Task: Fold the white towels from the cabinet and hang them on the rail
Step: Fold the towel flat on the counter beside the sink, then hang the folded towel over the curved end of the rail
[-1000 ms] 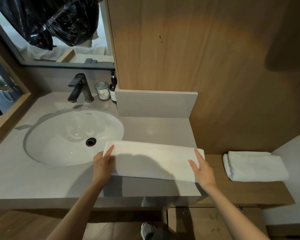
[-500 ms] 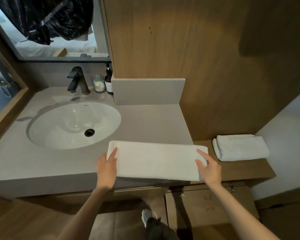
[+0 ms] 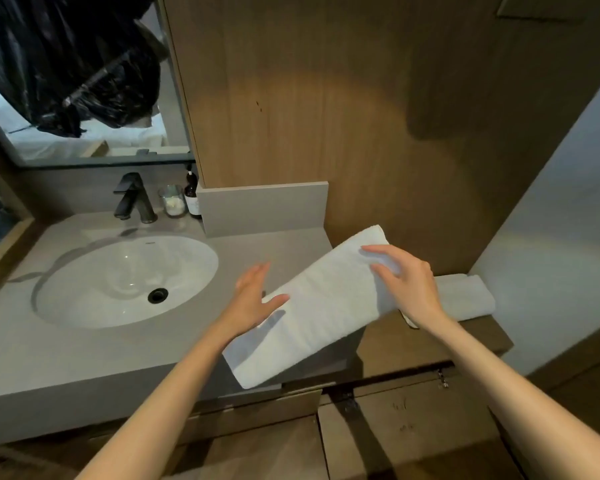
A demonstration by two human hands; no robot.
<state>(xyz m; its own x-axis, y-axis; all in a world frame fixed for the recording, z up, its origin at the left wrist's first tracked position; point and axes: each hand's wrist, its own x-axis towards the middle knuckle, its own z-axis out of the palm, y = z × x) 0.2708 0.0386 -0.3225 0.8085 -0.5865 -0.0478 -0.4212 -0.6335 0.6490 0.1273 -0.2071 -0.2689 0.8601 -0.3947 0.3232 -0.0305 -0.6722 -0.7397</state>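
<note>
A folded white towel [image 3: 326, 306] is tilted diagonally above the right end of the grey counter [image 3: 84, 358]. Its far end is raised toward the wooden wall and its near end hangs past the counter's front edge. My right hand [image 3: 409, 289] holds the towel's upper right part, with its fingers spread over the top. My left hand [image 3: 253, 299] is at the towel's left edge with straight fingers, and only its thumb lies on the cloth. A second folded white towel [image 3: 465, 296] lies on the low wooden shelf [image 3: 471, 337], partly hidden by my right hand. No rail is in view.
An oval sink [image 3: 125, 278] fills the counter's left half, with a black tap [image 3: 132, 199], a glass [image 3: 172, 202] and a dark bottle [image 3: 192, 195] behind it. A wooden wall panel [image 3: 326, 98] rises behind the counter. Cabinet doors [image 3: 395, 427] are below.
The towel lay flat along the counter's front edge under both hands. It is now lifted and turned, right end up and away, and my left hand has opened at its edge.
</note>
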